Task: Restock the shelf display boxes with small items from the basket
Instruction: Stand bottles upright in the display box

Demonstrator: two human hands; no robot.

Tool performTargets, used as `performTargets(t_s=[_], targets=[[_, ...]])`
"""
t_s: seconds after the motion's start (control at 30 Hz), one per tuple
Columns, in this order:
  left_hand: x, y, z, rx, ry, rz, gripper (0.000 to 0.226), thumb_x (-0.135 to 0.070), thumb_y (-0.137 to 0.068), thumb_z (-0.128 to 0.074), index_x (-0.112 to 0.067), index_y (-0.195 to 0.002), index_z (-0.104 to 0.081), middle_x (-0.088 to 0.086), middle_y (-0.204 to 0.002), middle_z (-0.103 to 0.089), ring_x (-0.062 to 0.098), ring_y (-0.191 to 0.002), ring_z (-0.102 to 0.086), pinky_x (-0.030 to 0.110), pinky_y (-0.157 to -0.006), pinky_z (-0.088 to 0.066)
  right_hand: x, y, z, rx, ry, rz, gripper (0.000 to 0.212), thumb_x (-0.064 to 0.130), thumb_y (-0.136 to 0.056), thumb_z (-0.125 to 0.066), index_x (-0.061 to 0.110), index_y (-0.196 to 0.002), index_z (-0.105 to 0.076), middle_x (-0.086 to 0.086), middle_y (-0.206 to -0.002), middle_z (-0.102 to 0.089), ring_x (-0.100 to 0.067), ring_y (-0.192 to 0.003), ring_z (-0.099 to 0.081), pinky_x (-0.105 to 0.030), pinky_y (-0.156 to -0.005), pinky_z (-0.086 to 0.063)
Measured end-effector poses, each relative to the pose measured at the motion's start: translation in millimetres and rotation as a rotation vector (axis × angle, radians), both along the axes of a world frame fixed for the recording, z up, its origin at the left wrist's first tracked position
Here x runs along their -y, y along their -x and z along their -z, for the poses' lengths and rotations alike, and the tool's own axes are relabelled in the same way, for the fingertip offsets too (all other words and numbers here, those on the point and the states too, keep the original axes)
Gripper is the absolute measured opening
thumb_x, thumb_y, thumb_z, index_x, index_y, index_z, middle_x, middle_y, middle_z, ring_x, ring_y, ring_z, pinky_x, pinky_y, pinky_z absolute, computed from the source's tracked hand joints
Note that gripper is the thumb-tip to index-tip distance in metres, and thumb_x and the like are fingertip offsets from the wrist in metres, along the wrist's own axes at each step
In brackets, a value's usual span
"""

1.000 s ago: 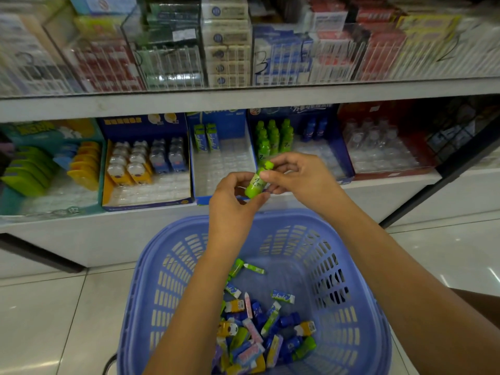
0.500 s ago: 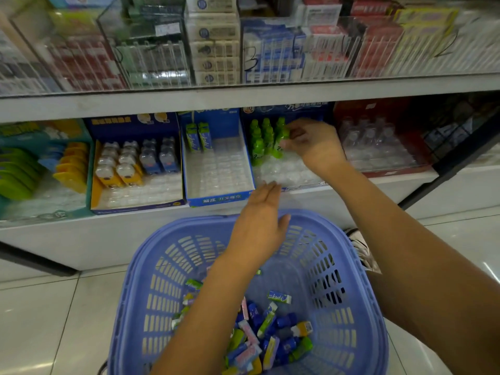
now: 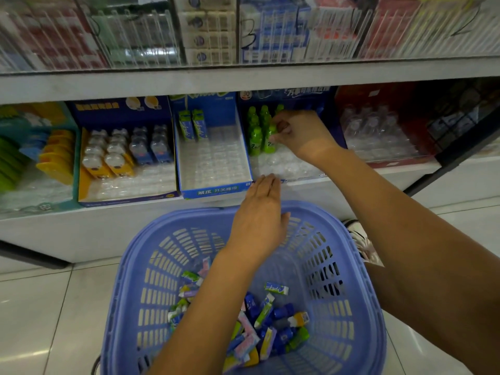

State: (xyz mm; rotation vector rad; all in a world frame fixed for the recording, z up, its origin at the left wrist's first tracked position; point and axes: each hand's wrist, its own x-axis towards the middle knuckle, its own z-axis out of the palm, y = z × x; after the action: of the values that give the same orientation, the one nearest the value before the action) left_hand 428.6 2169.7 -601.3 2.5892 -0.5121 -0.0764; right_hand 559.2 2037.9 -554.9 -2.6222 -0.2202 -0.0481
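- The right hand (image 3: 300, 133) reaches into the dark blue cardboard display box (image 3: 303, 94) on the lower shelf (image 3: 351, 182). Its fingers are curled on the top of the nearest small green bottle-shaped item (image 3: 268, 145), which stands upright among other green ones.
- The left hand (image 3: 259, 220) hovers flat with fingers straight and together, holding nothing, over the far rim of the lilac slotted plastic basket (image 3: 151, 293).
- Small colourful packets (image 3: 259, 328) lie on the basket's bottom.

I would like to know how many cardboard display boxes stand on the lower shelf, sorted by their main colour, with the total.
Teal: 1, the teal box
Blue: 3, the left blue box, the middle blue box, the right blue box
Red: 1, the red box
Total: 5
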Motion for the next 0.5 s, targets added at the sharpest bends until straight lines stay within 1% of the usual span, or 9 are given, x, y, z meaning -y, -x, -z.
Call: performTargets(t_s=[0.13, 0.23, 0.27, 0.33, 0.4, 0.47, 0.5], targets=[[-2.6, -1.6, 2.1, -0.015, 0.000, 0.005, 0.069, -0.028, -0.097, -0.051, -0.008, -0.151, -0.013, 0.005, -0.160, -0.011, 0.020, -0.147, -0.007, 0.026, -0.117, -0.008, -6.0, -0.2, 0.0, -0.010, 0.025, 0.008, 0.040, 0.019, -0.083, -0.070, 0.009, -0.120, -0.061, -0.011, -0.112, -0.067, -0.021, -0.101, -0.063, -0.015, -0.081, -0.041], [-5.7, -0.8, 2.0, -0.048, 0.005, 0.014, 0.069, -0.028, -0.097, -0.050, -0.010, -0.152, -0.012, 0.003, -0.160, -0.009, 0.018, -0.147, -0.007, 0.026, -0.118, -0.012, -10.0, 1.4, -4.9, -0.036, 0.053, 0.015, 0.040, 0.019, -0.082, -0.070, 0.008, -0.120, -0.062, -0.011, -0.114, -0.067, -0.023, -0.105, -0.061, -0.026, -0.092, -0.047], [-6.4, 0.5, 0.9, -0.063, 0.015, 0.018, 0.069, -0.028, -0.097, -0.050, -0.010, -0.152, -0.012, 0.002, -0.160, -0.008, 0.017, -0.147, -0.007, 0.026, -0.117, -0.013, -11.2, 2.1, -7.2, -0.046, 0.080, 0.011, 0.040, 0.020, -0.083, -0.068, 0.009, -0.121, -0.062, -0.011, -0.115, -0.066, -0.023, -0.107, -0.061, -0.028, -0.093, -0.047], [-6.9, 4.2, -1.2, -0.074, 0.074, 0.006, 0.066, -0.028, -0.097, -0.049, -0.011, -0.151, -0.015, 0.001, -0.160, -0.011, 0.016, -0.147, -0.011, 0.024, -0.115, -0.017, -13.3, 4.2, -12.1, -0.059, 0.183, -0.003, 0.039, 0.020, -0.086, -0.063, 0.011, -0.124, -0.060, -0.011, -0.117, -0.065, -0.025, -0.110, -0.059, -0.028, -0.092, -0.046], [-6.3, 9.2, -1.6, -0.033, 0.173, -0.046, 0.057, -0.027, -0.097, -0.050, -0.012, -0.148, -0.029, 0.004, -0.155, -0.027, 0.018, -0.142, -0.027, 0.026, -0.110, -0.027, -10.1, 12.4, -15.8, -0.004, 0.240, 0.026, 0.040, 0.020, -0.086, -0.062, 0.010, -0.124, -0.058, -0.012, -0.118, -0.065, -0.027, -0.110, -0.059, -0.027, -0.088, -0.045], [-7.3, 13.3, 4.0, -0.012, 0.224, -0.078, 0.043, -0.026, -0.096, -0.052, -0.011, -0.137, -0.047, 0.008, -0.139, -0.049, 0.023, -0.125, -0.048, 0.033, -0.100, -0.040, -4.1, 33.6, -18.1, 0.088, 0.138, 0.066, 0.031, 0.019, -0.083, -0.067, 0.005, -0.110, -0.062, -0.013, -0.107, -0.068, -0.027, -0.100, -0.063, -0.027, -0.080, -0.045], [-9.3, 16.2, 9.6, -0.046, 0.212, -0.066, 0.037, -0.025, -0.095, -0.052, -0.011, -0.129, -0.053, 0.009, -0.130, -0.056, 0.024, -0.117, -0.054, 0.035, -0.094, -0.045, -2.2, 50.5, -16.1, 0.083, 0.076, 0.054, 0.024, 0.019, -0.081, -0.069, 0.005, -0.100, -0.066, -0.013, -0.098, -0.069, -0.025, -0.091, -0.064, -0.025, -0.075, -0.045]])
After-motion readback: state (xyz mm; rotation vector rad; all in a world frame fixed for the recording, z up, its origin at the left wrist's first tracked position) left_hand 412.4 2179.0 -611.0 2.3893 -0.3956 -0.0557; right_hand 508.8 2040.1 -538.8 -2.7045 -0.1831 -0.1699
